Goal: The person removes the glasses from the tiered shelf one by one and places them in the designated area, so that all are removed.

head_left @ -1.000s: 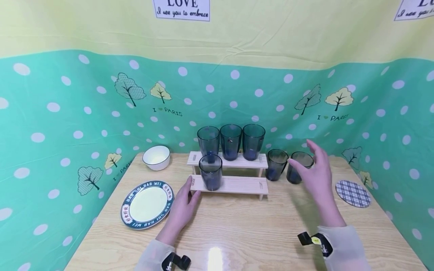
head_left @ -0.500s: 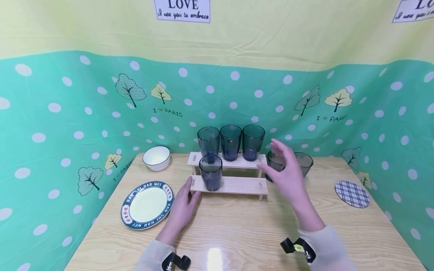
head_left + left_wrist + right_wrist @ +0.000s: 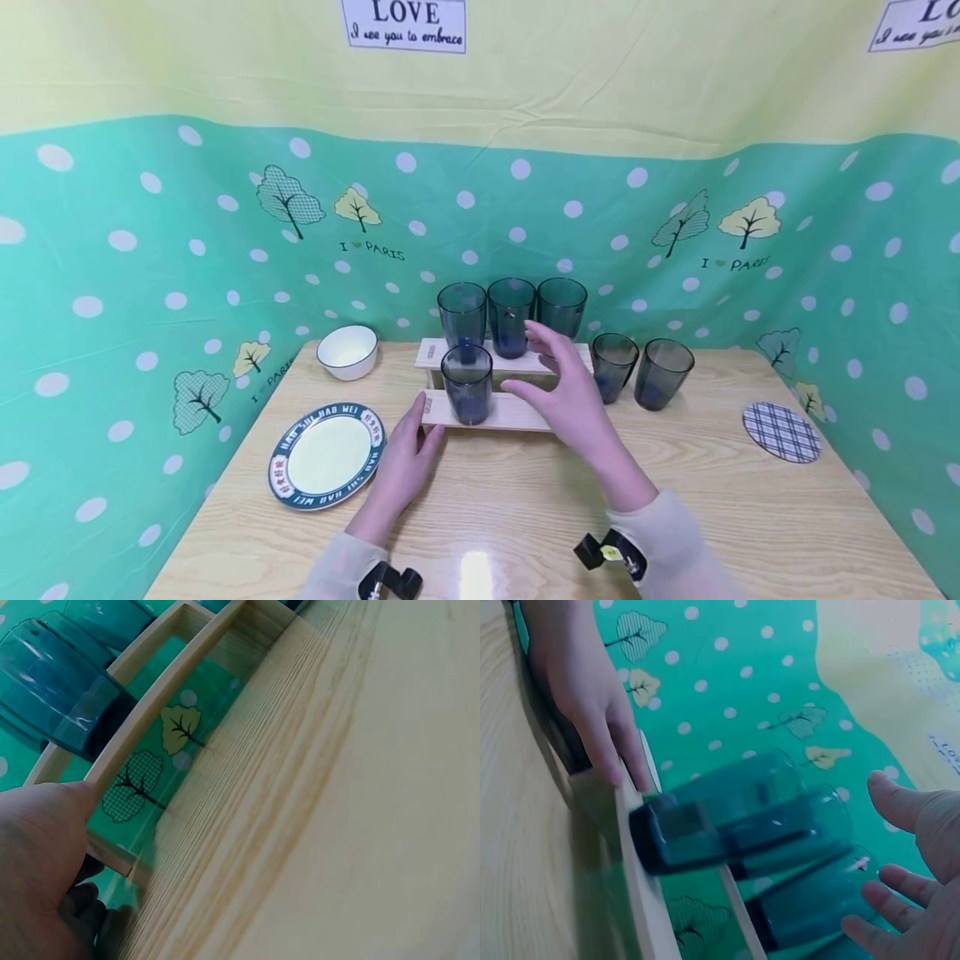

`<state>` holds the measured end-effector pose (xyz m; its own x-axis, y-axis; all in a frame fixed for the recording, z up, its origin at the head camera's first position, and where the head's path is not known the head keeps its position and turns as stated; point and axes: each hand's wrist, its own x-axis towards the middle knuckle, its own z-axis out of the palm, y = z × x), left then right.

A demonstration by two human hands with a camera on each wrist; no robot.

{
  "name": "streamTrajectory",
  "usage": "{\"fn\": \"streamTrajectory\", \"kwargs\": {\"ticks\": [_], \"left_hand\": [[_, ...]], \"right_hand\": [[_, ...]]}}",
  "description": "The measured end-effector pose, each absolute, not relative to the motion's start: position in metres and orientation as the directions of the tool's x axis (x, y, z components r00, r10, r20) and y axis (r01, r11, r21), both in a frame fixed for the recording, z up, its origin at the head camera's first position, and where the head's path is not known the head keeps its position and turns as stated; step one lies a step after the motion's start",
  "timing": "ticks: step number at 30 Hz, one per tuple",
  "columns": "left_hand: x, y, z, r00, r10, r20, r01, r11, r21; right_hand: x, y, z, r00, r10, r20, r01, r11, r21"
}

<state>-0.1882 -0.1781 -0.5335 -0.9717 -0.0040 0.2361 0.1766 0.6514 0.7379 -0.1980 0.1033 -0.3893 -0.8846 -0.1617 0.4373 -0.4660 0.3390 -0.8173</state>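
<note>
A two-step wooden rack [image 3: 525, 410] stands mid-table. My left hand [image 3: 402, 454] grips the left end of its lower step; in the left wrist view the thumb lies at the step's edge, with the other fingers curled below. One dark blue-grey glass tumbler [image 3: 468, 392] stands upright on that lower step, near the left hand. Three taller tumblers line the upper step, the middle tumbler [image 3: 512, 321] among them. My right hand [image 3: 566, 396] hovers right of the lower tumbler, thumb and fingers spread and holding nothing. In the right wrist view, its fingers [image 3: 900, 907] are parted before the tumblers.
Two more tumblers stand on the table right of the rack, one nearer it [image 3: 613, 371] and another tumbler [image 3: 664, 377] beside it. A plaid coaster [image 3: 782, 432] lies far right. At left are a white bowl [image 3: 348, 354] and a blue-rimmed plate [image 3: 327, 456]. Patterned cloth [image 3: 480, 225] hangs behind.
My right hand has moved left, from over the two tumblers beside the rack to the lower step's tumbler, staying spread. The left hand has stayed at the rack's end.
</note>
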Motion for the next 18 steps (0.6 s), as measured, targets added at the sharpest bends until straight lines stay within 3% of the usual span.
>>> {"fn": "streamTrajectory", "kwargs": {"ticks": [12,18], "left_hand": [[-0.188,-0.179,-0.533,-0.973,-0.009,0.229,0.168,0.654,0.737],[-0.187,-0.178,-0.532,-0.975,-0.013,0.221,0.159,0.651,0.743]], "right_hand": [[-0.21,0.066,-0.412,-0.899,-0.233,0.372,-0.431,0.31,-0.847],[-0.213,0.057,-0.427,-0.921,-0.243,0.304,-0.377,0.358,-0.854]]}}
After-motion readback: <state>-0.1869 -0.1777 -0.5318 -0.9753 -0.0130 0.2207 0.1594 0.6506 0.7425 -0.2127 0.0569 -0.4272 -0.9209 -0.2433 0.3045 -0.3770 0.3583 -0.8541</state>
